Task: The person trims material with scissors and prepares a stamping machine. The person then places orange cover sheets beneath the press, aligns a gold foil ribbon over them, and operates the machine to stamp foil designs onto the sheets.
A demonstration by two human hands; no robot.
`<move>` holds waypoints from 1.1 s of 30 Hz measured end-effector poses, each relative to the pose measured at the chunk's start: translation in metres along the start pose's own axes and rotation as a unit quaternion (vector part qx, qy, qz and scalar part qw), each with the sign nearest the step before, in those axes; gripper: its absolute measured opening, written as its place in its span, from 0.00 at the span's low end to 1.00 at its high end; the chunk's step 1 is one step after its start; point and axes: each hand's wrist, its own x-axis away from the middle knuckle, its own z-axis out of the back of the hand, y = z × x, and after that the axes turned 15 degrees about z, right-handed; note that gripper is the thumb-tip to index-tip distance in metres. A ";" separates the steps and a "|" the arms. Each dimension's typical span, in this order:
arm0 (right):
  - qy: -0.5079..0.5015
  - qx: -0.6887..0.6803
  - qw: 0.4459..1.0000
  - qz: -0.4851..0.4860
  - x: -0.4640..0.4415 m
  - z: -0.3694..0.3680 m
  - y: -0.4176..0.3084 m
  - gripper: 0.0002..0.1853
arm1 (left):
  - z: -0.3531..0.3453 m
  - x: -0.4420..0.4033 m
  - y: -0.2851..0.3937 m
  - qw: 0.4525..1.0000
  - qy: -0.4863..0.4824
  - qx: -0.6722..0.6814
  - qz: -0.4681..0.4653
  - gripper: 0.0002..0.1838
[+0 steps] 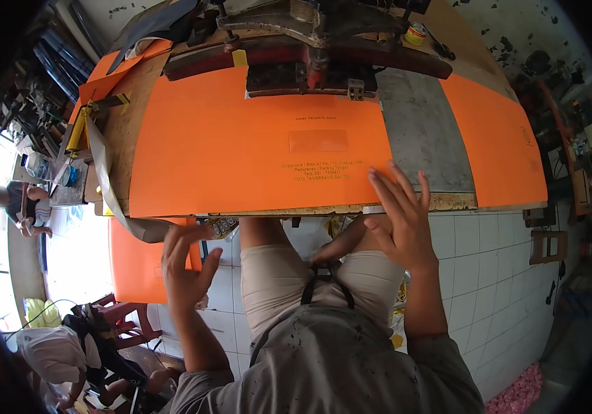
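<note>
A large orange printed cover sheet lies flat on the workbench in front of me, with dark lettering, a pressed rectangle and gold lettering on its right part. My right hand is at the sheet's lower right corner, fingers spread, fingertips over its edge; whether they touch it I cannot tell. My left hand hovers below the bench's front edge, thumb apart from the bent fingers, with nothing seen in it. Close by hangs a pale foil-like strip. A heavy metal press stands over the sheet's far edge.
Another orange sheet lies right of a grey metal plate. More orange sheets are below the bench at left. A yellow tin and scissors sit at the back. Two other people are at the left, near a red stool.
</note>
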 end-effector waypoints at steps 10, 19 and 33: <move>-0.013 -0.051 0.999 0.000 -0.003 -0.004 -0.011 0.39 | -0.028 -0.049 -0.028 0.985 0.099 -0.133 -0.047 0.28; 0.002 -0.083 0.997 -0.010 0.010 -0.005 0.002 0.39 | -0.040 -0.046 -0.032 0.982 0.103 -0.136 -0.078 0.26; 0.078 -0.114 0.990 -0.006 0.036 -0.008 0.010 0.35 | -0.044 -0.044 -0.046 0.972 0.145 -0.156 -0.102 0.25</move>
